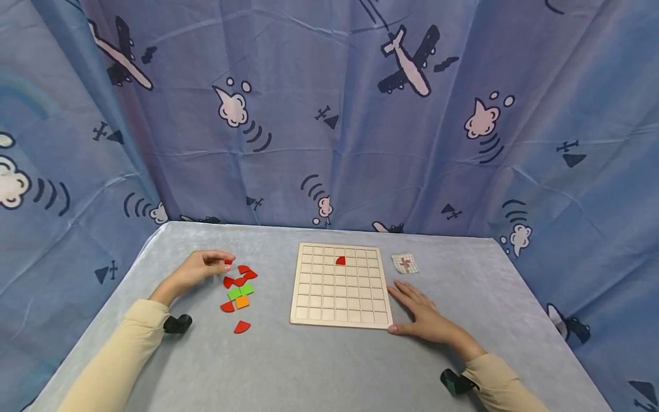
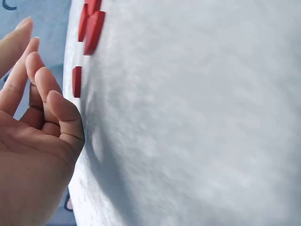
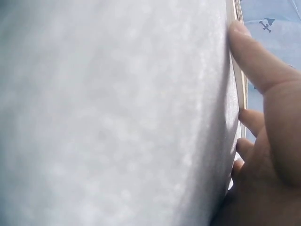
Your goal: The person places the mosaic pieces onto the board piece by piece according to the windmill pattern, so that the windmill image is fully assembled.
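Observation:
At the far left of the table, my left hand (image 1: 203, 268) pinches a small red piece (image 1: 228, 261) between thumb and fingertips; its outline is mostly hidden. Close beside that hand lies a loose group of flat pieces: several red quarter circles (image 1: 227, 307), two green squares (image 1: 241, 291) and an orange square (image 1: 242, 301). A pale wooden grid board (image 1: 316, 304) lies mid-table, with one red quarter circle (image 1: 341, 261) in a cell of its upper part. My right hand (image 1: 423, 317) rests with spread fingers along the board's right edge, thumb at the near corner.
A small card (image 1: 405, 264) with a grid and a red figure lies right of the board. One red quarter circle (image 1: 242, 327) sits apart, nearer the front. A blue printed curtain (image 1: 329, 143) hangs behind the grey-covered table (image 1: 319, 372).

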{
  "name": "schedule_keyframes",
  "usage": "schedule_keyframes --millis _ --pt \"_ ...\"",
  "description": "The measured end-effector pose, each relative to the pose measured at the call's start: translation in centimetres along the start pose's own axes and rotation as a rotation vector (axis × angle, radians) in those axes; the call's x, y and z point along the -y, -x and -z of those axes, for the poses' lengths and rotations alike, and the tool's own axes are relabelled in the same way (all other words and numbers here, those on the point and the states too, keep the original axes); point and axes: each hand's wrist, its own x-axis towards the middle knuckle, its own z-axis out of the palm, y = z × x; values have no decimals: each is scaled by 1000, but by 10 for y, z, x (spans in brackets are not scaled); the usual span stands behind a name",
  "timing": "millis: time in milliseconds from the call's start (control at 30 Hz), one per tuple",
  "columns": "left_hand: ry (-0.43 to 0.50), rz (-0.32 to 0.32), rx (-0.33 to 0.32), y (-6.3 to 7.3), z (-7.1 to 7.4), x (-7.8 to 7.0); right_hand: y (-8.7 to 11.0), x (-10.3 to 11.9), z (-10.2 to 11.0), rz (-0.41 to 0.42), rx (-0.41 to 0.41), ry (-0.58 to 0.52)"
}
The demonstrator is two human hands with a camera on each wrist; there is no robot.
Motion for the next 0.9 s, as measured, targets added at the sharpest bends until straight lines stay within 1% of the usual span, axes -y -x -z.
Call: schedule_keyframes --millis 133,333,400,533,733,767,900 --pt "-10 10 0 2 -3 3 0 1 1 -1 5 -1" --pt "-59 -30 -32 -3 -11 -1 -1 0 1 0 1 -3" --pt "-66 -48 -28 -5 -13 -3 -1 1 1 1 2 -6" --pt "-80 -76 -2 -8 -16 -3 0 2 1 5 5 -6" --pt "-121 -126 66 -6 -19 2 1 4 1 12 4 2" --pt "-117 -136 74 -6 -19 2 1 4 1 16 0 1" --pt "-105 -141 86 -6 -18 3 1 4 1 43 -25 -4"
